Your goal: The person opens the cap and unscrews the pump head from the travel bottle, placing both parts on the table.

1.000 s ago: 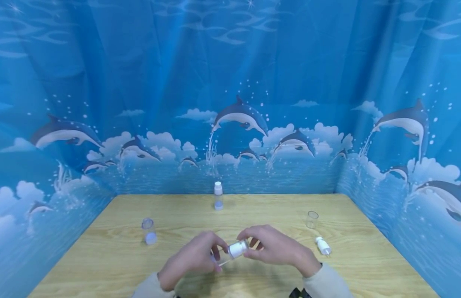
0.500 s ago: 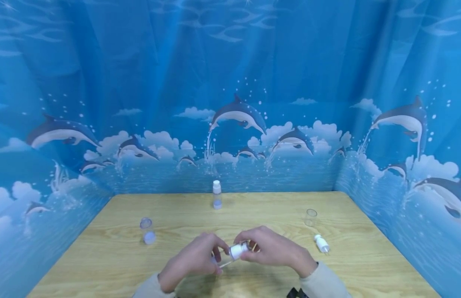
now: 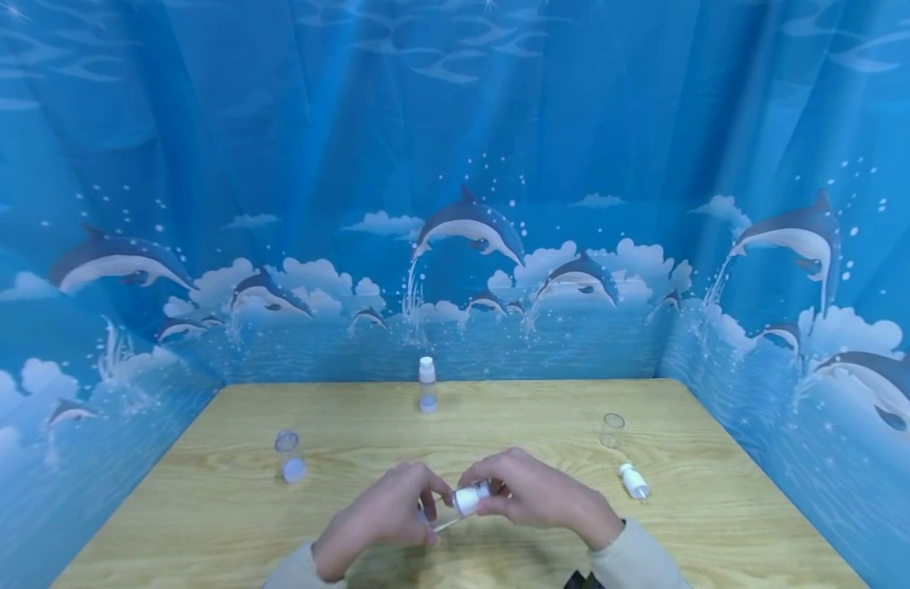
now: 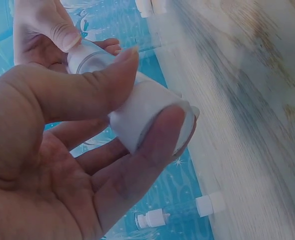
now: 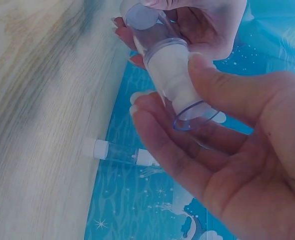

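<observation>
Spanning the gap between the left grip (image 3: 384, 509) and the right grip (image 3: 531, 495), a clear bottle (image 3: 469, 497) is held at a slant over the near, middle part of the desk (image 3: 204, 507). One end of it is clasped by the left grip, with the thumb curled over its side and a finger laid across its white end face. The other end is pinched by the right grip, thumb on one side and fingers on the other; its white inner part (image 5: 172, 70) can be seen through the clear wall. To the right, a white pump (image 3: 634, 481) is laid on its side, with a clear cup (image 3: 611, 433) placed just behind it. On the left, a clear container (image 3: 293, 469) with a pale base is set well apart from both grips. Near the far edge, a white-capped bottle (image 3: 428, 384) is stood upright, backed by a blue dolphin-printed curtain (image 3: 425, 123).
</observation>
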`<state>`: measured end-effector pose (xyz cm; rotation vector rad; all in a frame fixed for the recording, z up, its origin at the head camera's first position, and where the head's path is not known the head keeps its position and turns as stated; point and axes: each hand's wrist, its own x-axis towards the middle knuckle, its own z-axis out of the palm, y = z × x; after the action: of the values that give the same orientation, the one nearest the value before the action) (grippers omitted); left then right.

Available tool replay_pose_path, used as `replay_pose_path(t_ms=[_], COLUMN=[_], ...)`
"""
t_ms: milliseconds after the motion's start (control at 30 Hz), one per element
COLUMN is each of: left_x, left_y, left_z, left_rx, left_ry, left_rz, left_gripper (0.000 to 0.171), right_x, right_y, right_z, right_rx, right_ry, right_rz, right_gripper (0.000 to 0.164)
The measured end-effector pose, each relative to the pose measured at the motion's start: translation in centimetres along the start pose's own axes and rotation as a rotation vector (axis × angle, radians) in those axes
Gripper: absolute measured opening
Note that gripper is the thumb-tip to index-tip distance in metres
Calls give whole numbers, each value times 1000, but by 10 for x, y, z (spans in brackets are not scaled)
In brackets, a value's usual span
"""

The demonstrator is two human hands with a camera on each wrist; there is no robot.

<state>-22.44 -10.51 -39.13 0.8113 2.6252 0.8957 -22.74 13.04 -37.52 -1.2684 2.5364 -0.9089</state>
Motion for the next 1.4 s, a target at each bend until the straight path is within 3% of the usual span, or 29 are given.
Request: replay_pose_path(t_ms=[200, 567, 800, 1033, 1400], left_x=[-1, -3, -3, -3, -6], left_y=[1, -1, 0, 0, 2], left_z=[0, 1, 0, -1, -3], left_rx=[7, 6, -20, -23, -23], left_ry=[2, 24, 46, 60, 64], left_rz=[10, 10, -16, -45, -29], left_gripper=[45, 45, 46, 47, 45], right_x=[0, 1, 2, 3, 4], right_y=[-2, -3, -3, -5, -8], right_z=[0, 1, 1, 5, 7], right_rx=[-24, -20, 41, -3, 24], right_ry=[13, 25, 68, 141, 161], right_rz=[-45, -22, 32, 76, 122], right_gripper=[26, 27, 26, 25, 25])
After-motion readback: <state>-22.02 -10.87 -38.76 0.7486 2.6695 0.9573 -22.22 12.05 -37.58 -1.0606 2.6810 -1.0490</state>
